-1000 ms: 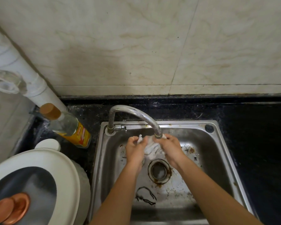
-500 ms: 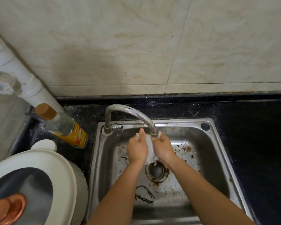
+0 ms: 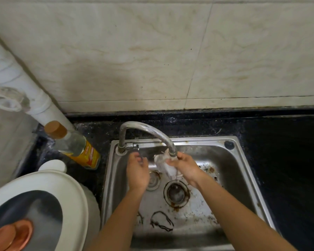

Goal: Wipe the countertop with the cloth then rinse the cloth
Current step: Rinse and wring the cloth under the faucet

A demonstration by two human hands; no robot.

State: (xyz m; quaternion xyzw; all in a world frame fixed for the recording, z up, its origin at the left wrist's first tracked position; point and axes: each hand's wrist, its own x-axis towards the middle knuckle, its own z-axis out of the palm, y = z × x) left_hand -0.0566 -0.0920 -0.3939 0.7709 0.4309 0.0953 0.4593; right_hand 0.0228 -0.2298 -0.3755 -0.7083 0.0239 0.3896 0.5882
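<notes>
Rinsing step: right hand (image 3: 186,167) pinches the cloth (image 3: 163,164) under the faucet spout (image 3: 162,137), so runoff likely drops into the sink (image 3: 198,139). Left hand (image 3: 137,172) just beside, fingers (image 3: 140,159) loosely curled, holding nothing.

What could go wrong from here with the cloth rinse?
1. Only the right hand grips the cloth, which hangs under the tap near the drain. If the fingers slip, it may drop onto the drain.
2. The sink floor has brown grime and dark strands, so a dropped cloth would likely get dirty again.
</notes>
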